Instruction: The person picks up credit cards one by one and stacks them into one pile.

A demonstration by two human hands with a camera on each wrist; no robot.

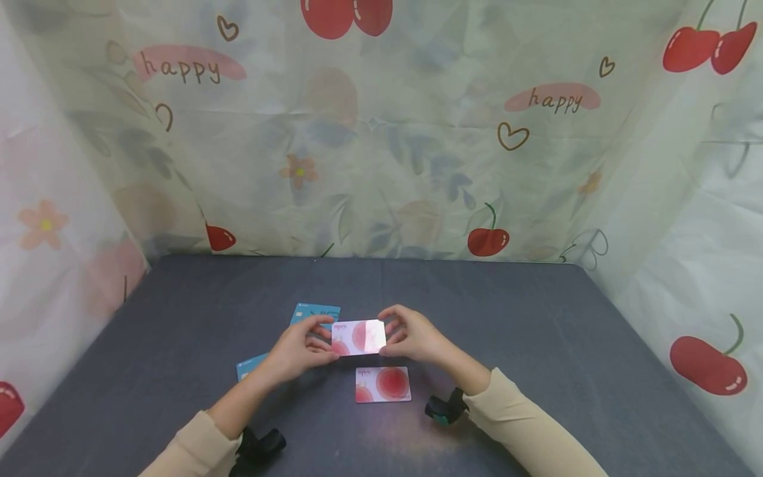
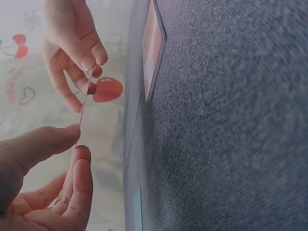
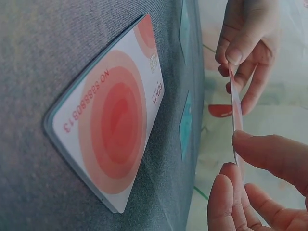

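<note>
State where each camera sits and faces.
Head: worn there, facing forward and down at a white-and-pink rectangular plastic card; left hand, right hand and beige fabric sleeves show.
Left wrist: worn there, facing its hand's grip; both hands show.
Right wrist: worn there, facing its hand's grip and a similar card stack; both hands show.
Both wrist views share the held card, nearly edge-on.

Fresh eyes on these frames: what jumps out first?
The pink-and-white card, pinched at opposite ends by the left hand and right hand above the dark table. Next, the small card stack with red circles, lying nearer the person, and two partly covered blue cards to the left. Behind the table, the cherry-print curtain.
</note>
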